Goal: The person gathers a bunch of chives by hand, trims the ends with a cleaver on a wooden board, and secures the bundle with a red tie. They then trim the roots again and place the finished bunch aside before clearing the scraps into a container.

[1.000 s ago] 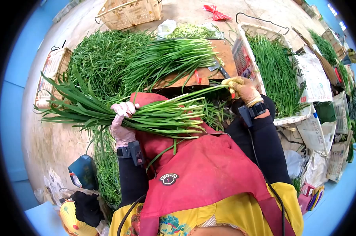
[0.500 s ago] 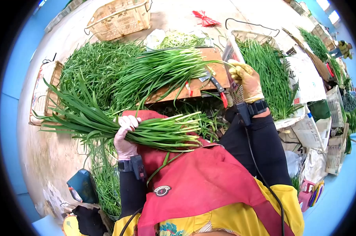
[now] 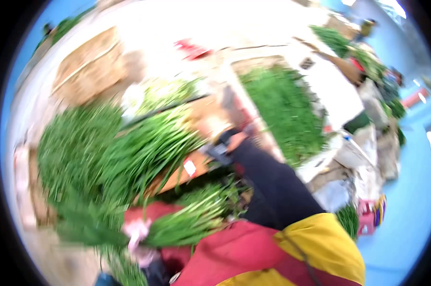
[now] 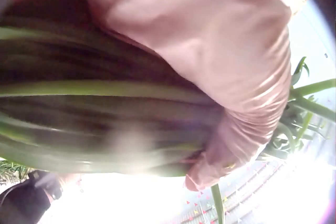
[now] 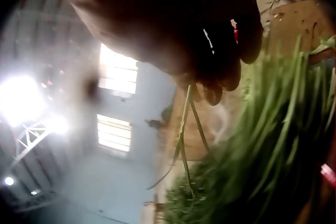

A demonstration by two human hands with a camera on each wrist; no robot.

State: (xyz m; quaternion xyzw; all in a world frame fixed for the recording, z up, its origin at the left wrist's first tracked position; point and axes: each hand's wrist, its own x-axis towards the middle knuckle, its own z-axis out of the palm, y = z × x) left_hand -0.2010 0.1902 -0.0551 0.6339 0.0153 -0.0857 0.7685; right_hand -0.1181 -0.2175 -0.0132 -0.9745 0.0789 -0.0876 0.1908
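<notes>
The gloved left hand [image 3: 138, 233] grips a bundle of long green stalks [image 3: 189, 224] over the red apron. In the left wrist view, the hand [image 4: 210, 40] curls round these stalks [image 4: 105, 90]. Blurred in the head view, the right hand [image 3: 208, 119] is over the wooden board [image 3: 172, 180], at the pale ends of a pile of stalks [image 3: 148, 148]. The right wrist view shows that hand [image 5: 178, 29] in shadow, with a few thin green stalks [image 5: 182, 129] pinched at its fingertips, beside the pile [image 5: 283, 129].
Right of the board stands a crate [image 3: 269, 138] of green stalks. A large leafy heap [image 3: 77, 148] lies on the left, with a tan crate [image 3: 91, 66] behind it. Pale trimmings [image 3: 168, 93] lie beyond the board, and a red bundle [image 3: 192, 49] is on the floor.
The right hand has moved left from beside the crate to over the board. The head view has shifted and blurred; the left hand keeps its grip on the bundle.
</notes>
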